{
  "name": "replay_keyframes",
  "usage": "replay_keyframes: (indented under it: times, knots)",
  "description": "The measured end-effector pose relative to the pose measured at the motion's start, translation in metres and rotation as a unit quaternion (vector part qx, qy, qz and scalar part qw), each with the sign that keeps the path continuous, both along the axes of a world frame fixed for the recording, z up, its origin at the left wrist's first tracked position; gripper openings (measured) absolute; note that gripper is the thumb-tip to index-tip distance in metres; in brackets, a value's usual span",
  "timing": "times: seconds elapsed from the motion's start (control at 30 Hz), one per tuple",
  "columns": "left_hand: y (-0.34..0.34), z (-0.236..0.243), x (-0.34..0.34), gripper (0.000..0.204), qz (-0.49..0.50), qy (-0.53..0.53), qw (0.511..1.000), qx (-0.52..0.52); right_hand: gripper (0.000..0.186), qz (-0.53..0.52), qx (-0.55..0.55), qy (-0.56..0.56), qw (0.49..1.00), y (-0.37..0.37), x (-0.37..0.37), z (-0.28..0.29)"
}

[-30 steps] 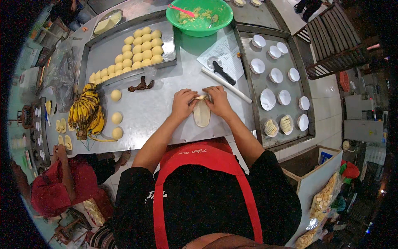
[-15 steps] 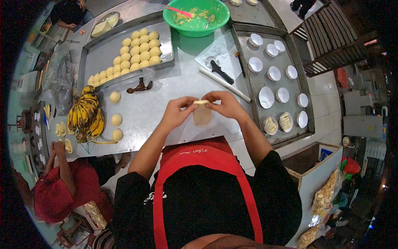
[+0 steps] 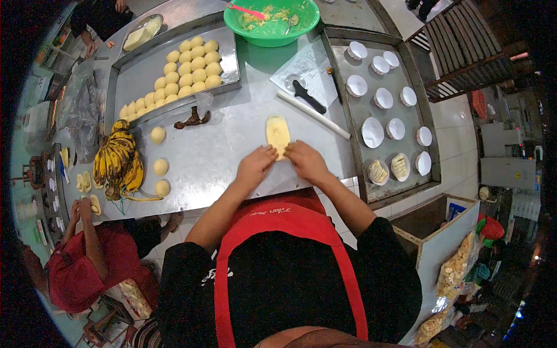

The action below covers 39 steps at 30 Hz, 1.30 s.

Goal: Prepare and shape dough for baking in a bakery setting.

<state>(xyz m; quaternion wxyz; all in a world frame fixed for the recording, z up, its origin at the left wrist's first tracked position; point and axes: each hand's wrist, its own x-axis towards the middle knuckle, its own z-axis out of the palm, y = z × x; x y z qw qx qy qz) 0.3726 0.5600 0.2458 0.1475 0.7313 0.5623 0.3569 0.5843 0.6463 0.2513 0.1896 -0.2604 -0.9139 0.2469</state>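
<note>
A flattened oval of pale dough lies on the steel table in front of me, lengthwise away from my body. My left hand has curled fingers on its near left edge, and my right hand holds the near right edge. A white rolling rod and a black-handled tool lie just beyond, on a paper sheet. Three dough balls sit to the left, beside a bunch of bananas.
A tray of dough balls and a green bowl are at the back. At right stands a tray with paper cups, two holding shaped dough. A co-worker in red is at left; another person's hand shows at the back left.
The dough, earlier lifted at its far end and extending toward me, now lies flat, farther forward and extending away. Both hands have come down to its near end.
</note>
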Motion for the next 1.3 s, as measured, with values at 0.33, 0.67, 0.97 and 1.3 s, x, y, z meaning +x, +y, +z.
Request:
replay_keyframes:
  times: [0.33, 0.67, 0.97, 1.3]
  knots:
    - [-0.026, 0.013, 0.011, 0.046, -0.022, 0.114, 0.993, 0.005, 0.033, 0.007, -0.016, 0.012, 1.0, 0.003, 0.007, 0.018]
    - [-0.012, 0.012, 0.021, 0.075, -0.12, 0.219, 0.963, -0.097, 0.034, -0.208, 0.046, -0.127, 0.969, 0.163, -0.03, 0.017]
    - [-0.02, 0.008, -0.027, 0.074, -0.072, 0.158, 0.981, -0.081, 0.046, -0.28, 0.065, -0.106, 0.952, 0.141, -0.032, 0.032]
    - [-0.001, -0.001, -0.047, 0.064, -0.112, 0.196, 0.972, -0.059, 0.044, -0.304, -0.196, -0.062, 0.93, -0.025, -0.067, 0.06]
